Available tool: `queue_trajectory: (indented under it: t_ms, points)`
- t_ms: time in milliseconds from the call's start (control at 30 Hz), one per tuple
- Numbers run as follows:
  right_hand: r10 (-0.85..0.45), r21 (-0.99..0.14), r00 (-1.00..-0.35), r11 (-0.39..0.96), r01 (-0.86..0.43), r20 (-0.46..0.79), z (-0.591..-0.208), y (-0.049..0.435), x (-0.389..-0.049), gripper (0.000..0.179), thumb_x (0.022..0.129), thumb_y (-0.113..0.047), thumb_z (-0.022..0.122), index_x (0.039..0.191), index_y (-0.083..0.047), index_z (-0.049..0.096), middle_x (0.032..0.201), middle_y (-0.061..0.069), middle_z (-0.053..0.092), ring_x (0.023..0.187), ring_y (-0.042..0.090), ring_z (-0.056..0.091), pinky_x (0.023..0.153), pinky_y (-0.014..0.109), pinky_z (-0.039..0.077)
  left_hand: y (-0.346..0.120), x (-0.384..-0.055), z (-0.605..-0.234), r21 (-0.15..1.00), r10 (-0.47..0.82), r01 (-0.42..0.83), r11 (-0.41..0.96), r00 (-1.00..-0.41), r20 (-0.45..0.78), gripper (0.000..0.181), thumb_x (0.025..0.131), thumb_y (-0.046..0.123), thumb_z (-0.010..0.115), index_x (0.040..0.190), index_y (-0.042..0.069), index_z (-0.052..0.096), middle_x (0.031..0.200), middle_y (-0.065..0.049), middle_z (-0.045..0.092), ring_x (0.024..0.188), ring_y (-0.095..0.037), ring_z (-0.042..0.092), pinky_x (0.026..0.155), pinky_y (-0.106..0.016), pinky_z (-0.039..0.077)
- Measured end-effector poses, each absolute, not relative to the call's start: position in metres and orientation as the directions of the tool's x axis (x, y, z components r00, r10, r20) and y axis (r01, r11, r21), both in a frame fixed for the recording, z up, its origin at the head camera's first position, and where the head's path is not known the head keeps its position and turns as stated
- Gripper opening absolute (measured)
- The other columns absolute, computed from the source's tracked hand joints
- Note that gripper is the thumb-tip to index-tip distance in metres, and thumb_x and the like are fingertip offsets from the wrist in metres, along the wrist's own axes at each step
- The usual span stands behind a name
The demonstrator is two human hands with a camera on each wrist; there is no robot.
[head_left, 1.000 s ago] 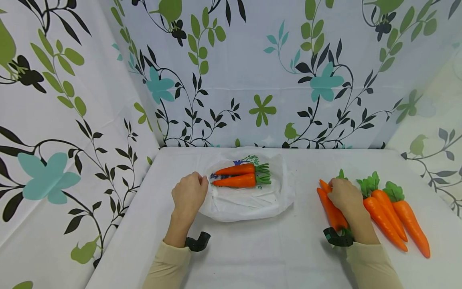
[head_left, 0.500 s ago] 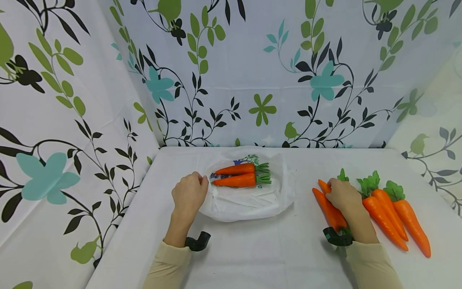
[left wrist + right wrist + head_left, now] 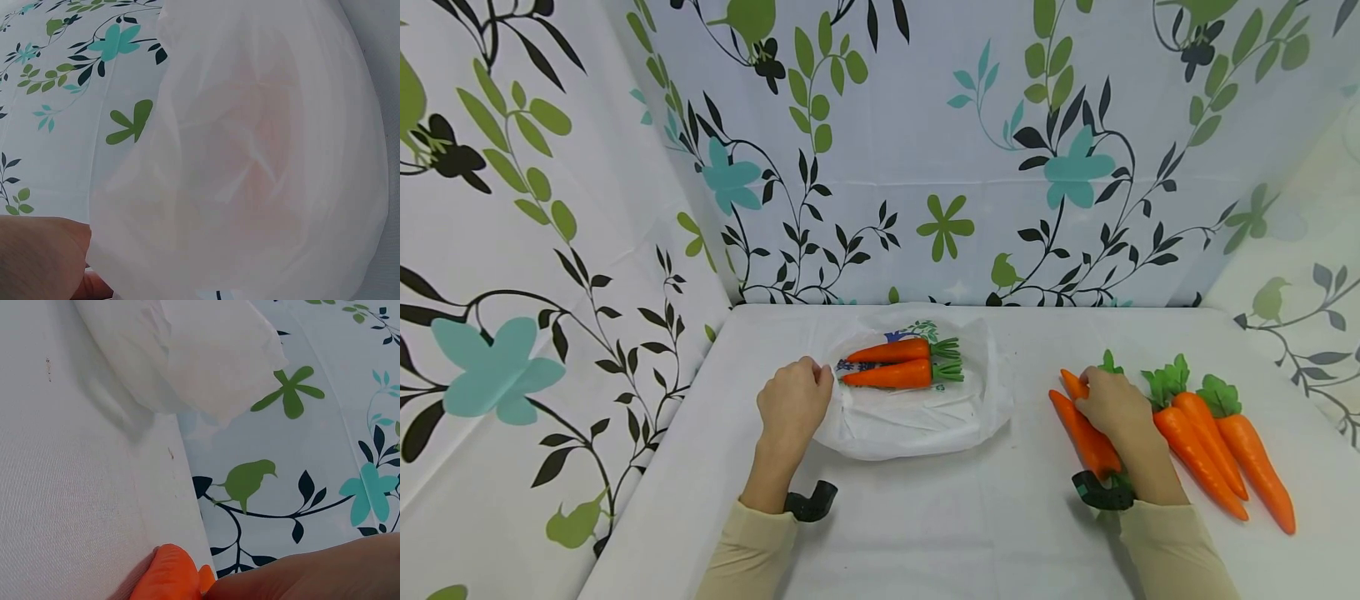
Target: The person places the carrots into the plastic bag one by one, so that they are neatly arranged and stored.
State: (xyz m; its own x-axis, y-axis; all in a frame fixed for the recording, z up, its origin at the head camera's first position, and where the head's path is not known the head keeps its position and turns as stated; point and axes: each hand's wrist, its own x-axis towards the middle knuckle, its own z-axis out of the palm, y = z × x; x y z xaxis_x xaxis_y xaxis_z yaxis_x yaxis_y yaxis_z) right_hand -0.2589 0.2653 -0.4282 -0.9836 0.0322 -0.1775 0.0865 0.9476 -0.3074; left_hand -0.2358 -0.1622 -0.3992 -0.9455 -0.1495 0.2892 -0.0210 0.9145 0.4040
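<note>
My left hand [image 3: 792, 406], at lower centre-left of the head view, pinches the left edge of the white plastic bag [image 3: 917, 417], which lies at mid-frame with two carrots [image 3: 895, 364] on it. My right hand [image 3: 1112, 404], at lower right, is curled around one carrot [image 3: 1078, 433] of a touching pair. Two more carrots [image 3: 1225, 454] lie just beside it at far right on the white table [image 3: 940, 525].

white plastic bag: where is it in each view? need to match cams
Head: white plastic bag centre of the table, left hand gripping its left edge, two carrots on it.
Left wrist: fills most of the frame.
Right wrist: top centre, far across the table.
Shared landmark: green flower on the backdrop.
</note>
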Motion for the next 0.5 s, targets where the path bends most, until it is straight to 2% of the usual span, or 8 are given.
queue_trajectory:
  t_ms: [300,500]
  points:
    - [0.027,-0.307,-0.989,0.949,0.072,-0.149,-0.429,0.2656,-0.2602,0.047,0.091,-0.017,0.066,0.128,0.009,0.053,0.099,0.025,0.062,0.076,0.028,0.055,0.065,0.037,0.053,-0.1624,-0.2365,-0.3999,0.405,-0.148,-0.024,0.914,-0.949,0.277,0.028,0.097,0.027,0.058,0.086,0.004,0.07,0.073,-0.009,0.067,0.058,-0.025,0.06,0.052,-0.037,0.049]
    - [0.031,-0.312,-0.993,0.948,0.064,-0.11,-0.4289,0.2639,-0.2605,0.047,0.092,-0.017,0.066,0.129,0.008,0.053,0.11,0.03,0.06,0.083,0.034,0.054,0.073,0.045,0.054,-0.1624,-0.2366,-0.4,0.402,-0.145,-0.02,0.915,-0.948,0.285,0.028,0.097,0.027,0.058,0.085,0.004,0.069,0.072,-0.009,0.067,0.058,-0.025,0.059,0.051,-0.037,0.048]
